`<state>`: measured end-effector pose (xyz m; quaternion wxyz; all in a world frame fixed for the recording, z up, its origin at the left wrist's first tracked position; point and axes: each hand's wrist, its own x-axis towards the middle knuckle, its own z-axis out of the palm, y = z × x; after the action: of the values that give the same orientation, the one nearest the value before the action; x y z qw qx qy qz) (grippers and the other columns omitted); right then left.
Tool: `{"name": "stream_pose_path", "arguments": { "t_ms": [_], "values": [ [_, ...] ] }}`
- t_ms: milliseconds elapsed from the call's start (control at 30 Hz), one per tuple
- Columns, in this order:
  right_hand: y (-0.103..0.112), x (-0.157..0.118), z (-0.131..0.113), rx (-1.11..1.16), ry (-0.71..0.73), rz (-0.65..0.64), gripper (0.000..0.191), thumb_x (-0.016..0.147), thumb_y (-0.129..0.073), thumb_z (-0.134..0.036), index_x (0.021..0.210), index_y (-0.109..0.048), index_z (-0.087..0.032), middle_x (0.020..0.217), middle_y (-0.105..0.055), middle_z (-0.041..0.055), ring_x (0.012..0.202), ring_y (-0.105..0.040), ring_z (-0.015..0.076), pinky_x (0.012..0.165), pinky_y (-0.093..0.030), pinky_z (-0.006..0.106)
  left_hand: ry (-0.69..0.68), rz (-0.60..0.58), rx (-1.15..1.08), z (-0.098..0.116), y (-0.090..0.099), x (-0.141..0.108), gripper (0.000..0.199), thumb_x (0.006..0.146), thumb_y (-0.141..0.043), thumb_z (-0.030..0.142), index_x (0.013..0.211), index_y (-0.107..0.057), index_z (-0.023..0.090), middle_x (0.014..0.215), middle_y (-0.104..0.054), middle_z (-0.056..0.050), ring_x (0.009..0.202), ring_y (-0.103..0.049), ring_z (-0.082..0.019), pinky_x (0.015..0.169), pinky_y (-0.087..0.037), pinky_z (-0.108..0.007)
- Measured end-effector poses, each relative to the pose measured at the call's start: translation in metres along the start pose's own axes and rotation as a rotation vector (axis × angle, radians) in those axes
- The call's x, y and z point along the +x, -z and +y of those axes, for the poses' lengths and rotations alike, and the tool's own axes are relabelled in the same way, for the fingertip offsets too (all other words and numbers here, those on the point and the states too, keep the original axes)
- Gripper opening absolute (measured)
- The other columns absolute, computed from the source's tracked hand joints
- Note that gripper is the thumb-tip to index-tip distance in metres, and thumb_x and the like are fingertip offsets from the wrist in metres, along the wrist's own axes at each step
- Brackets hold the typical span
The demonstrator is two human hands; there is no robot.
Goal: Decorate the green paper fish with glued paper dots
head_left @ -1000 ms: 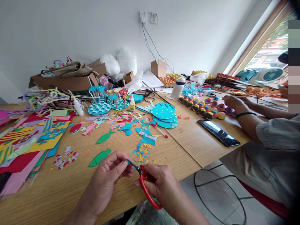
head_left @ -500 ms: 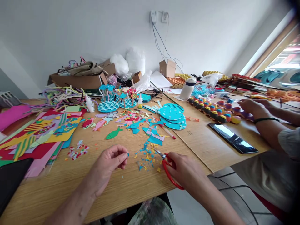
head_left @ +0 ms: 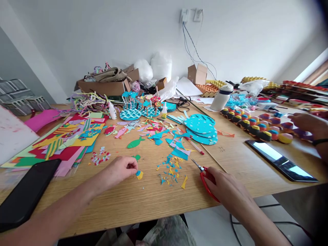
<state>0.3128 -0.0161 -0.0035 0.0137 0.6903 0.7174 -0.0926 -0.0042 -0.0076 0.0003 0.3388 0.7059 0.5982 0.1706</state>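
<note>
Reaching in over the front edge of the worktop [head_left: 128,205] from the left: the left hand [head_left: 119,171], with thumb and fingers drawn together in a pinch. Touching or just beside the fingertips, a small blue piece [head_left: 137,173], overlapping a small yellow piece [head_left: 140,176] on the side toward the front edge. Cannot tell whether gripping the blue piece or only touching it. Both small and roundish, with no clear long axis.

Far nearer to the left hand than to the right hand [head_left: 224,186]. Closed there around the red handles of the scissors [head_left: 206,177], close to the front edge. Slanting along their long axis from the handles at the front edge up toward the back left, with slim blades slightly parted and aimed past the far side of the blue and yellow scraps [head_left: 171,167], not at the blue piece. Cannot tell whether resting on the worktop or held just above.

Between the two hands, the scattered scraps, with a yellow strip [head_left: 184,182] nearest the scissors. Just behind the left hand, a green cutout [head_left: 137,157], partly hidden; farther back, a green fish [head_left: 135,142], lying lengthwise roughly along the back edge. Toward the left edge, a black phone [head_left: 29,191], beside the left forearm.
</note>
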Motion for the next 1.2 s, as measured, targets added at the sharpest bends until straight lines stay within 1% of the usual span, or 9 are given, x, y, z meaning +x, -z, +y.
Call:
{"name": "stream_pose_path", "arguments": {
  "t_ms": [133,333,500,633,767,867,1033,1133,1200],
  "values": [
    [-0.001,0.001,0.002,0.002,-0.007,0.001,0.026,0.085,-0.033,-0.035,0.075,-0.053,-0.021,0.075,-0.067,0.0085,0.071,-0.061,0.023,0.053,-0.032,0.027,-0.023,0.022,0.066,-0.002,-0.006,0.0,0.014,0.063,-0.048,0.017,0.055,-0.058,0.019,0.05,-0.05,0.004,0.051,-0.045,-0.013,0.049,-0.026,-0.022],
    [0.0,-0.001,0.003,0.01,-0.023,-0.005,0.025,0.083,-0.037,-0.035,0.078,-0.056,-0.021,0.076,-0.067,0.0084,0.069,-0.061,0.0224,0.053,-0.033,0.026,-0.079,0.079,0.117,0.004,-0.007,-0.006,0.017,0.067,-0.047,0.014,0.058,-0.059,0.021,0.062,-0.059,0.001,0.061,-0.051,-0.016,0.057,-0.03,-0.023],
    [0.003,0.0,0.008,-0.069,-0.041,-0.032,0.028,0.083,-0.036,-0.036,0.077,-0.059,-0.021,0.078,-0.068,0.01,0.073,-0.062,0.0255,0.054,-0.033,0.028,-0.121,0.178,0.203,0.002,0.009,-0.007,0.017,0.071,-0.047,0.016,0.059,-0.058,0.023,0.058,-0.056,0.003,0.057,-0.05,-0.015,0.056,-0.03,-0.024],
    [0.011,0.002,0.01,-0.12,-0.027,-0.091,0.028,0.083,-0.037,-0.035,0.073,-0.06,-0.02,0.078,-0.069,0.0105,0.075,-0.063,0.0257,0.055,-0.034,0.028,-0.213,0.24,0.254,-0.01,0.021,-0.014,0.021,0.077,-0.046,0.021,0.076,-0.066,0.025,0.08,-0.067,-0.002,0.076,-0.059,-0.02,0.069,-0.04,-0.027],
    [0.013,0.005,0.008,-0.168,-0.013,-0.117,0.028,0.082,-0.04,-0.034,0.072,-0.061,-0.019,0.078,-0.069,0.0117,0.074,-0.064,0.0267,0.055,-0.034,0.028,-0.256,0.198,0.405,-0.026,0.008,-0.026,0.03,0.08,-0.042,0.018,0.097,-0.066,0.022,0.106,-0.065,-0.007,0.102,-0.056,-0.023,0.091,-0.038,-0.034],
    [0.011,0.007,0.008,-0.185,0.031,-0.082,0.029,0.083,-0.039,-0.033,0.07,-0.061,-0.019,0.075,-0.069,0.0112,0.071,-0.064,0.0251,0.053,-0.034,0.028,-0.325,0.172,0.451,-0.039,-0.007,-0.033,0.039,0.08,-0.048,0.026,0.118,-0.055,0.02,0.128,-0.051,-0.009,0.118,-0.044,-0.025,0.1,-0.03,-0.038],
    [0.012,0.008,0.005,-0.21,0.01,-0.074,0.031,0.085,-0.038,-0.031,0.074,-0.063,-0.016,0.078,-0.069,0.013,0.072,-0.064,0.0249,0.054,-0.035,0.028,-0.417,0.194,0.548,-0.051,-0.016,-0.034,0.048,0.082,-0.048,0.037,0.128,-0.042,0.024,0.132,-0.045,-0.007,0.12,-0.042,-0.024,0.104,-0.025,-0.038],
    [0.015,0.006,0.005,-0.222,0.002,-0.023,0.03,0.085,-0.039,-0.03,0.078,-0.063,-0.015,0.082,-0.067,0.0136,0.076,-0.064,0.0272,0.057,-0.039,0.03,-0.428,0.212,0.66,-0.053,-0.017,-0.031,0.047,0.083,-0.048,0.036,0.127,-0.044,0.022,0.131,-0.047,-0.008,0.118,-0.045,-0.024,0.102,-0.029,-0.039],
    [0.017,0.002,0.003,-0.19,0.051,0.045,0.027,0.085,-0.04,-0.03,0.079,-0.063,-0.017,0.083,-0.067,0.011,0.077,-0.064,0.0266,0.059,-0.041,0.031,-0.431,0.223,0.74,-0.052,-0.017,-0.03,0.046,0.082,-0.048,0.038,0.124,-0.048,0.019,0.128,-0.05,-0.01,0.114,-0.049,-0.025,0.099,-0.034,-0.04]
  ]
}}
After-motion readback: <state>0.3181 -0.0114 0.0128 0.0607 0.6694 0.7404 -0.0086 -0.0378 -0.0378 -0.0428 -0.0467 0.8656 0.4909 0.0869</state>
